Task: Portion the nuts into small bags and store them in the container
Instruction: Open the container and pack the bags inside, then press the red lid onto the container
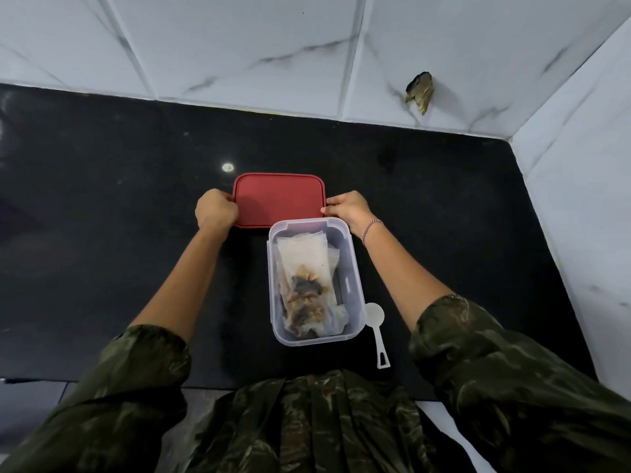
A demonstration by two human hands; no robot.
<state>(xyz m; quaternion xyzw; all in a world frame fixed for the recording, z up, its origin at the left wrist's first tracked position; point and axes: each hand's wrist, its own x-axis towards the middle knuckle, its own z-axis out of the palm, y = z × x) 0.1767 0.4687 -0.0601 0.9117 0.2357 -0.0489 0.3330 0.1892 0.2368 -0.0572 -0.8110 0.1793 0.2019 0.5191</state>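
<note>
A clear plastic container [355, 285] stands on the black counter in front of me. Inside it lie small clear bags of nuts [305, 288], stacked on each other. Just behind the container lies its red lid [278, 199], flat on the counter. My left hand [215, 209] grips the lid's left edge with curled fingers. My right hand [346, 208] pinches the lid's right edge, close to the container's far right corner.
A white plastic scoop [377, 327] lies on the black counter [102, 216] right of the container. White marble-look tiled walls close the back and right side. A dark chipped spot [420, 92] marks the back wall. The counter's front edge runs near my body.
</note>
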